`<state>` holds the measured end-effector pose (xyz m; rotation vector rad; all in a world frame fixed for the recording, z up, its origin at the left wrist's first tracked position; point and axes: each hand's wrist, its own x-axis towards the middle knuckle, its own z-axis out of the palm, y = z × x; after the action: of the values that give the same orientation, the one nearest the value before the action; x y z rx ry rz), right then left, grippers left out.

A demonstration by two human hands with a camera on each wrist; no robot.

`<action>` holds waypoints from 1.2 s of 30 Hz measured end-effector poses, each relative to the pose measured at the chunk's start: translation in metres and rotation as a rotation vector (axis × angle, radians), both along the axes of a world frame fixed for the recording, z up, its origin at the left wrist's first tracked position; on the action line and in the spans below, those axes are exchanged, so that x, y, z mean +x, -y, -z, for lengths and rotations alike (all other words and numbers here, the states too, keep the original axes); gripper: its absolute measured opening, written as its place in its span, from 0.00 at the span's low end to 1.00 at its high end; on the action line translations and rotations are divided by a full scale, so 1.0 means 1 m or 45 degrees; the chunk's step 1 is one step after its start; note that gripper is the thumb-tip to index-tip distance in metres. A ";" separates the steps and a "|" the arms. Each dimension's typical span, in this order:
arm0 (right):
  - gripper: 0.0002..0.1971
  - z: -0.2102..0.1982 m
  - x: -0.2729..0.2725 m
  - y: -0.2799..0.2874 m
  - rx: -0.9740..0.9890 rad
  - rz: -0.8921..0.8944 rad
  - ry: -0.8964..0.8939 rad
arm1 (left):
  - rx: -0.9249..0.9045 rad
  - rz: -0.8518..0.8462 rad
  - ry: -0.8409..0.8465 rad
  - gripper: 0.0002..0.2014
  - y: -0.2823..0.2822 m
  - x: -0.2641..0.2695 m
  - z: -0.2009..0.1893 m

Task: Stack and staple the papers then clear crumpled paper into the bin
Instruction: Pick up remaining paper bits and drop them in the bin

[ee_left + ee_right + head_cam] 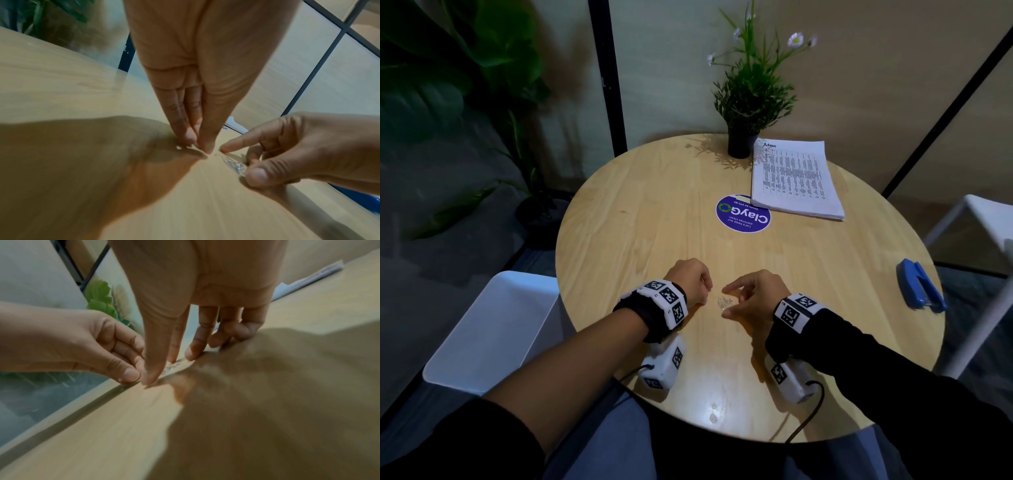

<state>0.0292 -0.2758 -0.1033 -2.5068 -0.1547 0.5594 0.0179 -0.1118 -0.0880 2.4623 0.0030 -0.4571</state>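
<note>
A small pile of shiny loose staples (724, 302) (234, 164) (172, 367) lies on the round wooden table (637, 212) near its front. My left hand (707, 286) (202, 146) (131, 369) is just left of the pile, fingertips and thumb pinched together at the tabletop on what looks like a single thin staple. My right hand (731, 301) (161, 369) brackets the pile, with its thumb and index tips on the table at either end. The stacked printed papers (794, 181) lie at the back right. The blue stapler (921, 286) rests at the right edge. No crumpled paper shows.
A white bin (493, 332) stands on the floor left of the table. A black plant pot (739, 140) stands at the back beside the papers, and a round purple sticker (743, 214) lies mid-table. A white chair (979, 212) is at the right.
</note>
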 end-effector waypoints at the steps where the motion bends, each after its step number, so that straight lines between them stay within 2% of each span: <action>1: 0.21 0.001 0.000 -0.002 0.034 0.039 -0.009 | -0.010 0.003 -0.003 0.11 0.001 -0.001 0.000; 9: 0.07 -0.002 -0.002 -0.006 0.237 0.134 -0.092 | -0.026 0.017 -0.024 0.11 0.004 -0.004 0.002; 18: 0.03 -0.002 0.003 -0.009 0.131 0.040 -0.083 | 0.006 0.033 -0.043 0.12 0.002 -0.004 -0.001; 28: 0.07 -0.009 -0.005 -0.017 -0.153 -0.290 0.137 | 0.050 0.054 -0.032 0.13 0.000 -0.003 -0.003; 33: 0.11 -0.012 -0.007 -0.028 -0.361 -0.337 0.107 | 0.074 0.058 -0.029 0.14 0.004 -0.003 -0.005; 36: 0.12 -0.010 -0.011 -0.028 -0.388 -0.371 0.151 | 0.095 0.066 -0.034 0.14 0.006 -0.004 -0.004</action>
<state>0.0179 -0.2473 -0.0932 -2.8373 -0.5222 0.5853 0.0138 -0.1176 -0.0845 2.5338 -0.0334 -0.5206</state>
